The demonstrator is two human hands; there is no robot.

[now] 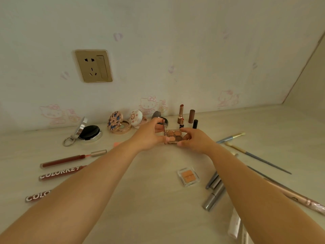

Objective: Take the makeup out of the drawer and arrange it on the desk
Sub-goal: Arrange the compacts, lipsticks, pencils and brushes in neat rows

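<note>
Palette [174, 135] between both hands

An open eyeshadow palette [173, 136] with hexagonal tan and brown pans sits mid-desk, its clear lid raised on the left edge. At 6 o'clock from it lies a small square orange blush pan [188, 176] — flat, closed. At 12 o'clock stand three lipsticks [181, 113] — upright, near the wall. At 9 o'clock rests an open black compact [88, 132].

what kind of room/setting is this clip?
Likely a bedroom desk or vanity at home: cartoon-cat wallpaper, a gold wall socket, and makeup laid out on the pale desk, including lipsticks and brushes.
</note>
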